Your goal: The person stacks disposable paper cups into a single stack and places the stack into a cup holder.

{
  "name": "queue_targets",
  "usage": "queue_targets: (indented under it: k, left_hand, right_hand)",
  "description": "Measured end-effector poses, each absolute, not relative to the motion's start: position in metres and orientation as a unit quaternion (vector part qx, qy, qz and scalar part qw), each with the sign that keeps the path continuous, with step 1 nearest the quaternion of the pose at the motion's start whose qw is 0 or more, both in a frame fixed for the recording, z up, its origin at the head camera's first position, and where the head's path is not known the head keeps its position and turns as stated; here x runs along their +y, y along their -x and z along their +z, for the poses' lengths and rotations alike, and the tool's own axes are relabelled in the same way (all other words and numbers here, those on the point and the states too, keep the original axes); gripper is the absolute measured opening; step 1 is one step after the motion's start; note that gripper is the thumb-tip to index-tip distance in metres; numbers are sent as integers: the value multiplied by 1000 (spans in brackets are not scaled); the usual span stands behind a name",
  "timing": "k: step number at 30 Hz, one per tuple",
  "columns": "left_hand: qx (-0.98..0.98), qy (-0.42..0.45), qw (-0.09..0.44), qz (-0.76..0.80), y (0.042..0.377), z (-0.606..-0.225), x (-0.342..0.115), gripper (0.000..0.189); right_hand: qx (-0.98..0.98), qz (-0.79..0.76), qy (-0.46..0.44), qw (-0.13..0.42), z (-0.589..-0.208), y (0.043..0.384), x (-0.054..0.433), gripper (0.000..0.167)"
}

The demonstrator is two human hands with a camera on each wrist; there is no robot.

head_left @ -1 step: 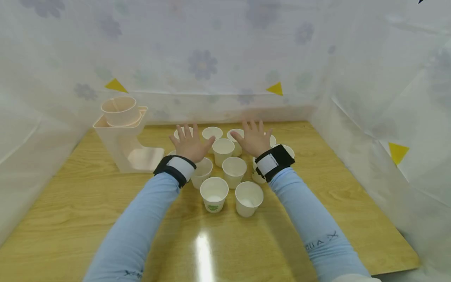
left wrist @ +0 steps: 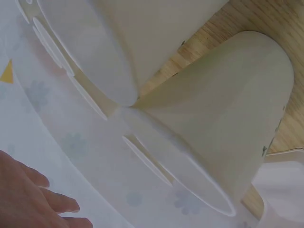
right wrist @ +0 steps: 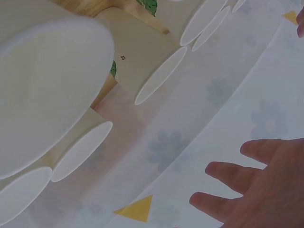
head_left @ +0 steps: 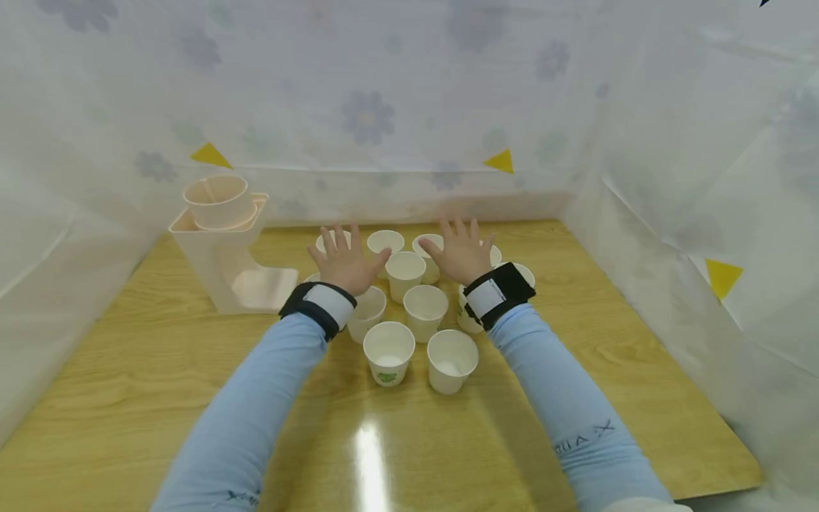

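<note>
Both hands are held spread above a group of white paper cups, fingers straight and apart, holding nothing. In the head view my left hand (head_left: 348,264) hangs over the left part of the group, hiding some cups behind it. My right hand (head_left: 462,254) is over the right part, also covering some. The cups stand upright with their mouths up; a front cup (head_left: 389,353) bears a green print, and another front cup (head_left: 451,361) stands beside it. In the left wrist view a cup (left wrist: 228,104) fills the right side, apart from the fingers (left wrist: 59,202). A large cup (right wrist: 42,90) looms in the right wrist view.
On the left of the wooden table (head_left: 192,398) stands a pale pink machine-shaped stand (head_left: 224,263) with a round cup-like part (head_left: 220,201) on top. White flower-patterned sheeting (head_left: 422,92) hangs behind and at both sides, with yellow triangles (head_left: 501,161) on it.
</note>
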State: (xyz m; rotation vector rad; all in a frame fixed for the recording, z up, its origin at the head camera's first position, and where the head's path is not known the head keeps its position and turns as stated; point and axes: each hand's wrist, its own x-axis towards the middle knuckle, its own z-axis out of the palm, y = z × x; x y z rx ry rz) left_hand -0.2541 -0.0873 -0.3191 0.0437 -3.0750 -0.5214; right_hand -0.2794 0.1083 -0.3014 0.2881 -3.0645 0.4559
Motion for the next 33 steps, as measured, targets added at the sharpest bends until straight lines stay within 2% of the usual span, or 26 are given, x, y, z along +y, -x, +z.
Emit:
queue_targets:
  k: [4,7,10,13,18,25,30,33]
  left_hand:
    - [-984,-15,21,-174,260,-315,-90,88]
    - [-980,-1,52,-195,263,-312,-93,85]
    - [-963,41,103,-245,260,-317,-96,70]
    - [-938,106,134,-301,248,-326,-95,49]
    - [-923,199,118,-307,210,-338,-84,32]
    - [-941,245,113,-205,156,-348,-76,45]
    - [-951,252,89,-153,133,-361,-77,67]
    - [-953,245,79,-159,124,-367,-76,74]
  right_hand:
    - [-985,140,-98,14,-294,285,107,70]
    - [-986,122,-111,11,-288,287,107,67]
    - [-982,105,-159,0,-290,284,109,64]
    - [-971,90,-217,-40,-299,273,114,64]
    - [-963,48,-250,-90,-318,249,128,70]
    - [-967,12,-249,-57,-328,220,150,70]
    - [-962,9,-268,-50,-329,206,151,73]
    - [-958,3,-283,-50,-330,202,149,77]
